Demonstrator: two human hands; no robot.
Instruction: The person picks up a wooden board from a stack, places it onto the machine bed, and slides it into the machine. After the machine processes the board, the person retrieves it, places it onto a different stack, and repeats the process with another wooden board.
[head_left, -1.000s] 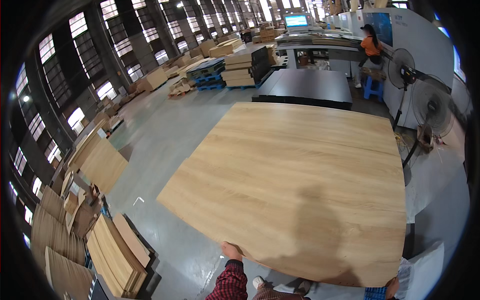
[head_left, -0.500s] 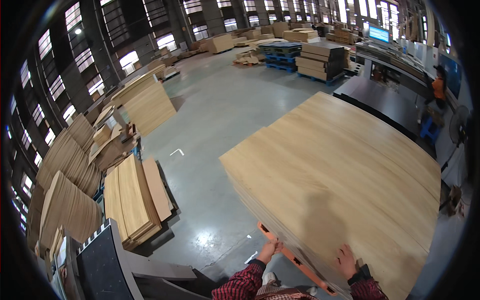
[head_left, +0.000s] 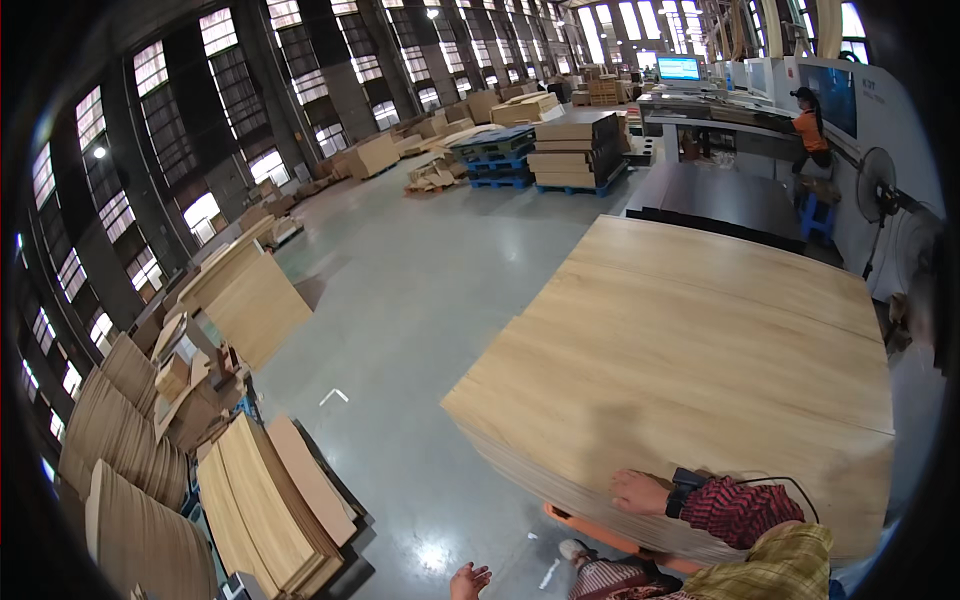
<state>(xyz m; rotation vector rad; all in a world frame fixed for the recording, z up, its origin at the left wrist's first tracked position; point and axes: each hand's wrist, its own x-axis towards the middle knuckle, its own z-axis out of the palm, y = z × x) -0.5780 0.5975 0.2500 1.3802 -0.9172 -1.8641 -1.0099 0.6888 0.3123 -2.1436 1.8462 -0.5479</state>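
Note:
My right hand lies on the top sheet near the close edge of a large stack of light wood-grain boards, its fingers stretched out and nothing held in them. A dark band and a cable show at that wrist. At the lower edge of the head view, my left hand hangs over the floor, fingers apart, holding nothing. It is clear of the stack. Along the stack's near side runs an orange bar, partly hidden by the boards and my right arm.
More wood boards lie low on the left, beside bundles of brown sheets. Dark boards sit beyond my stack. A standing fan and a person in orange are at the right. Blue pallets stand farther back.
My left hand has let go of the orange bar and dropped away from it. My right hand has shifted on the boards, its forearm now coming from the right. The view has tilted up.

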